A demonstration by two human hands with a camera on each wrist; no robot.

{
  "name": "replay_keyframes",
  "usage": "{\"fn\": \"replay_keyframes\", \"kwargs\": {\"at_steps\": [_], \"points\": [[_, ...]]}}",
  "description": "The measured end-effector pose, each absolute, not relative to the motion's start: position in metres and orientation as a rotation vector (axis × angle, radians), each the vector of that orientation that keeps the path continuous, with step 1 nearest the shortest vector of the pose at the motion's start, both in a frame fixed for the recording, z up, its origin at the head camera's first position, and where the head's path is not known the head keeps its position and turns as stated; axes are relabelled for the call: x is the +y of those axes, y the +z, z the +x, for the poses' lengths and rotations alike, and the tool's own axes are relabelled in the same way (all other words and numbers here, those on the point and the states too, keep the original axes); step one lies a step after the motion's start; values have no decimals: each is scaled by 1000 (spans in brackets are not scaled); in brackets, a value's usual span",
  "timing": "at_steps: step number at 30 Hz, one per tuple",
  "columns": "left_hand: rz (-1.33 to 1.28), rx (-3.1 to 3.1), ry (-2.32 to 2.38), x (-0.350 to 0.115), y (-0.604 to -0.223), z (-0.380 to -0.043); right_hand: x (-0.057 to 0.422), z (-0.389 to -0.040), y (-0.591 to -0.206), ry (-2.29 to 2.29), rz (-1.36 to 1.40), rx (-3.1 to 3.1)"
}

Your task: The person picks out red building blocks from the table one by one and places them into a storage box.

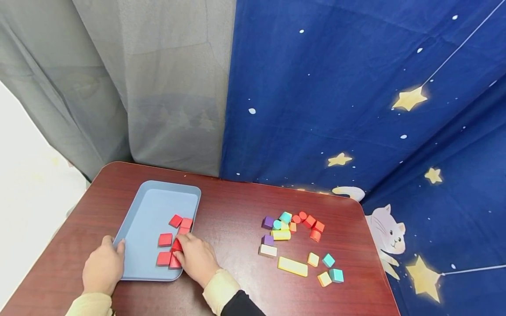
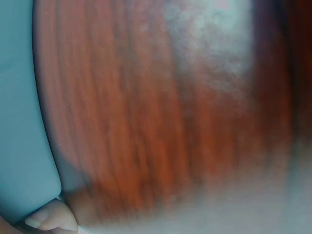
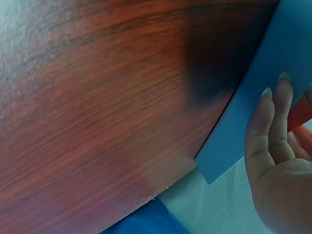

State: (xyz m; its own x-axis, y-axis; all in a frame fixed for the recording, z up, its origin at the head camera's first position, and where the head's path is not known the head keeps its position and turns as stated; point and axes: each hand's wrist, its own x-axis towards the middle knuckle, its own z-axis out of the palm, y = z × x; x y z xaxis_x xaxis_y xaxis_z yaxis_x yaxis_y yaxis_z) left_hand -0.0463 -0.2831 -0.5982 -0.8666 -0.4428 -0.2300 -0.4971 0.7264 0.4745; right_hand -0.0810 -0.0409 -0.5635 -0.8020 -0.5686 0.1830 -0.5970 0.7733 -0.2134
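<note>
My left hand (image 1: 102, 267) grips the left rim of a blue-grey tray (image 1: 136, 259), thumb over the edge. In the left wrist view a fingertip (image 2: 46, 217) shows under the tray's edge (image 2: 19, 107). Inside the tray's right side, my right hand (image 1: 199, 260) pinches a red block (image 1: 176, 245) among several other red blocks (image 1: 165, 239). The right wrist view has two fingers (image 3: 261, 117) against the tray's outer wall (image 3: 222, 151), with part of a red block (image 3: 300, 114) behind them. My fingers partly cover the held block.
The tray lies on a dark red wooden table (image 1: 229, 206). To the right are loose blocks: red cylinders (image 1: 302, 215), purple cubes (image 1: 268, 222), a long yellow block (image 1: 292, 267) and teal cubes (image 1: 336, 275). Grey and blue curtains (image 1: 276, 109) hang behind the table.
</note>
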Motion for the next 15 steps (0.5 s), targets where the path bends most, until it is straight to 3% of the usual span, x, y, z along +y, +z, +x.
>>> {"fn": "replay_keyframes", "kwargs": {"at_steps": [15], "points": [[-778,2815,819,-284,-602,-47,-47,-83,-575,284,895,-2935]]}}
